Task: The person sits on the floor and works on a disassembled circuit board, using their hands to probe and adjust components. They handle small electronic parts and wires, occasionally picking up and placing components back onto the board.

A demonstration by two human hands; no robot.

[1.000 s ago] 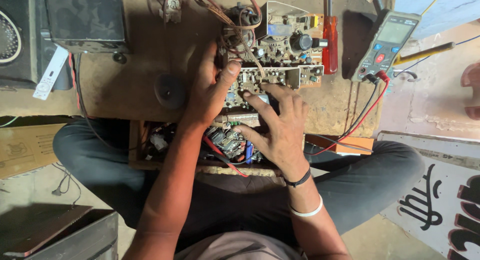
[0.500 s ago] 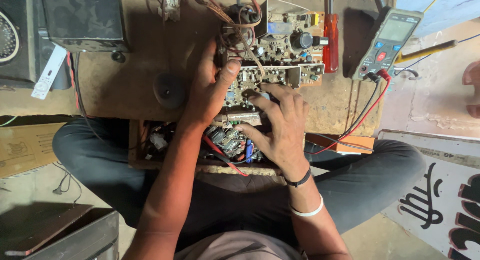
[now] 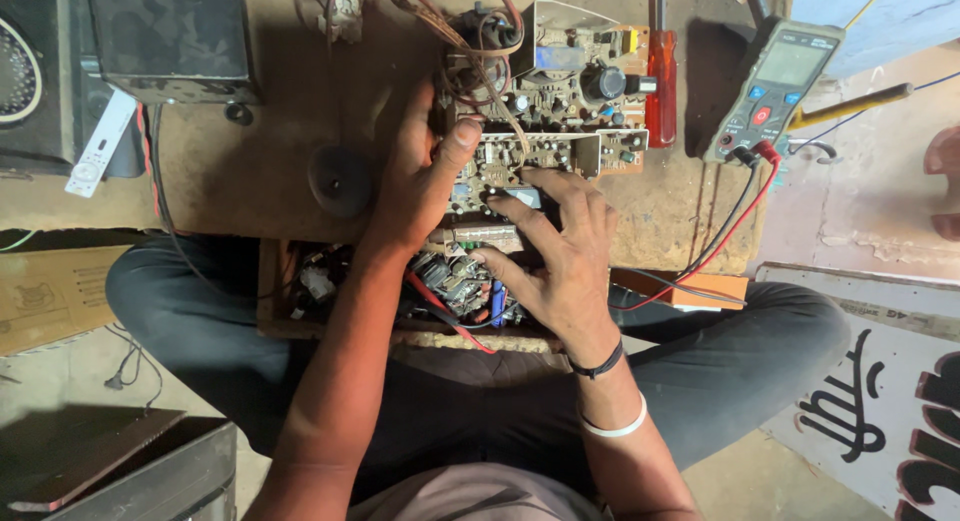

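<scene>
Circuit board sits on the low wooden bench, toward its near edge and right of centre; its lower part overhangs a open wooden drawer full of parts below.

Left hand lies flat on the board's left edge, thumb hooked onto the board, fingers spread, not gripping anything. Right hand presses down on the board's near portion, fingers splayed, index tip on a small pale component; nothing closed in the palm that I can see.

Bundle of brown wires loops just above the left thumb, crowding that side. Red-handled screwdriver lies touching the board's right edge. Multimeter at the bench's right edge, its red and black leads trailing down toward the right wrist. Bare bench left of the board, with a dark round disc near the left hand.

Black box at far left corner, cut off by the frame. White remote leans beside it. Board's middle hidden under both hands; drawer contents too jumbled to identify.
</scene>
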